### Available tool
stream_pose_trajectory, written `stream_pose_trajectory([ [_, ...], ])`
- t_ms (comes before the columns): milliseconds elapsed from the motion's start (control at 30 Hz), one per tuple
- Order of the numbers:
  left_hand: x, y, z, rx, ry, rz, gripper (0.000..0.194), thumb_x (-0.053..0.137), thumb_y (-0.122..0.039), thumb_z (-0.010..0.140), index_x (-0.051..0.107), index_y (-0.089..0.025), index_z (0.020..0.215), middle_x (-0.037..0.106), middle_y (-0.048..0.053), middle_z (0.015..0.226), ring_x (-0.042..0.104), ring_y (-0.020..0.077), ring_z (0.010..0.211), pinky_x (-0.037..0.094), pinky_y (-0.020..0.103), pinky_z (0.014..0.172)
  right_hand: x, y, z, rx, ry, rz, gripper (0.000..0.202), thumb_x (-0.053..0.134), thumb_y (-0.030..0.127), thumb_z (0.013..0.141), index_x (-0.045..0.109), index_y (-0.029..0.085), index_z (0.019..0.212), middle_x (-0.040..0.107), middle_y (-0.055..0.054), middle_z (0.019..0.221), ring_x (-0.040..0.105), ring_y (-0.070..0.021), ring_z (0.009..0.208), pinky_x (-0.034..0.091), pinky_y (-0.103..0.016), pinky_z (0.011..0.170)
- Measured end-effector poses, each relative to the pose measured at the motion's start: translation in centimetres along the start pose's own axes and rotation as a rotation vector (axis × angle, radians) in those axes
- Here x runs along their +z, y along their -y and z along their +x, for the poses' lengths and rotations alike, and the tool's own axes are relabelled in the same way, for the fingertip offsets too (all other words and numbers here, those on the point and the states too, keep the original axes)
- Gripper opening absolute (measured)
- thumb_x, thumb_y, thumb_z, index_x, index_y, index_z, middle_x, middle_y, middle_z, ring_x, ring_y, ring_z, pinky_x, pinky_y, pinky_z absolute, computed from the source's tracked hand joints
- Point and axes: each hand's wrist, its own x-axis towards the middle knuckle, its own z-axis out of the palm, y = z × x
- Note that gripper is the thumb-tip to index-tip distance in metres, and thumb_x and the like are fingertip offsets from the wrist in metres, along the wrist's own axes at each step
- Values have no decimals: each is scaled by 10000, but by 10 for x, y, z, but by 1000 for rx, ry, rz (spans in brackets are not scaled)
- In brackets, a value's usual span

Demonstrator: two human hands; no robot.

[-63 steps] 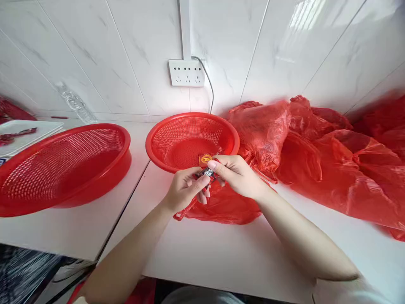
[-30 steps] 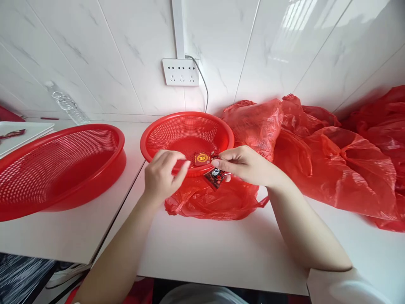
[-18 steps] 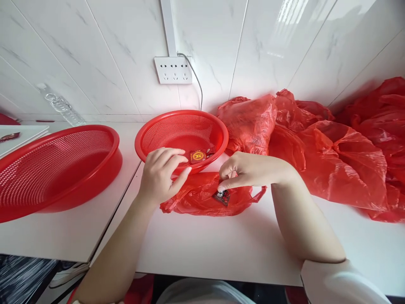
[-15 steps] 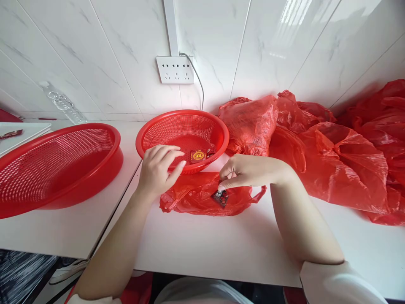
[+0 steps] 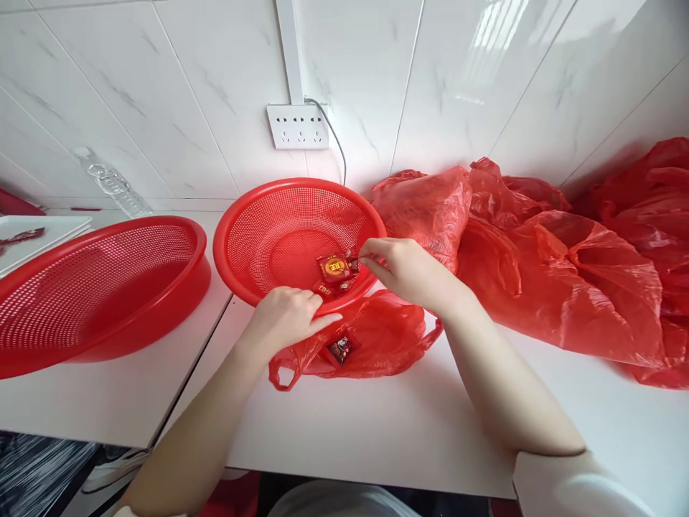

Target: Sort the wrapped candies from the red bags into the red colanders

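A red plastic colander tilts toward me, its near rim raised off the table. My left hand grips that rim, fingers over the edge and thumb along the outside. Inside, at the lower right, lie several small snack packets, among them a red one with a yellow round print. My right hand reaches over the colander's right rim, its fingertips pinched at a small dark red packet. Below the colander lies a red plastic bag with a small black packet at its mouth.
A second red colander stands at the left. Behind it are a white tray and a clear plastic bottle. Filled red bags crowd the right side. A power socket with a grey cable is on the wall.
My left hand has come down onto the colander rim, and the colander has tilted toward me. My right hand has moved from the bag up to the colander's right side. The bag has shifted.
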Motion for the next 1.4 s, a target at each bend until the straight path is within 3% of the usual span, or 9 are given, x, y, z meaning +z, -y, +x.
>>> stream_pose_trajectory([
  [100,-1,-13,1,17,38,20,524,429,-558,915,560,-167,591,569,34,526,528,167,495,287,305,498,17,-13,9,-17,47,-30,211,409,207,954,607,185,884,660,-53,822,584,-154,716,381,-268,645],
  [300,4,-27,0,131,53,36,556,429,-549,916,587,-150,562,555,56,491,533,182,488,300,316,499,52,-38,23,67,331,-238,223,407,221,949,616,161,899,691,-116,883,642,-201,777,394,-276,667],
  [467,8,-27,-1,115,7,-82,566,426,-564,912,590,-153,559,536,54,495,506,169,482,306,312,500,62,-41,22,80,405,-279,237,450,319,939,629,193,1032,686,-116,1056,648,-234,931,409,-290,724],
  [600,10,-29,-1,146,22,6,566,425,-563,911,578,-159,546,528,50,497,500,162,481,300,309,490,68,-40,22,41,471,-280,276,553,428,884,669,236,1044,701,-83,1026,640,-238,938,411,-291,716],
  [733,10,-32,-2,180,43,102,564,439,-563,904,559,-155,534,527,54,493,508,167,476,284,316,483,74,-42,23,21,431,-213,182,601,286,829,669,216,982,703,-73,971,636,-215,908,417,-267,698],
  [867,12,-27,-2,160,13,36,547,449,-560,901,562,-162,544,517,41,482,498,160,468,284,310,483,67,-44,23,-6,411,-35,252,612,166,756,611,184,1008,694,-65,926,638,-187,823,441,-248,679],
  [1133,17,-13,-2,115,-56,-28,506,472,-548,894,584,-169,578,522,20,501,499,142,482,310,296,497,42,-32,21,-176,175,275,443,587,95,753,523,193,1180,669,-40,1038,642,-162,919,488,-292,860],
  [1267,15,-9,-1,88,-71,-1,464,467,-524,909,592,-170,636,573,27,561,537,160,537,352,307,531,31,-29,19,-198,102,310,393,576,86,759,556,193,1137,652,-54,1092,622,-167,999,490,-306,893],
  [1400,14,-4,1,-1,-113,10,378,464,-479,925,648,-176,792,622,36,637,577,179,614,369,303,556,14,-21,14,-235,113,331,216,572,143,817,586,189,1028,656,-41,1029,618,-160,934,489,-314,869],
])
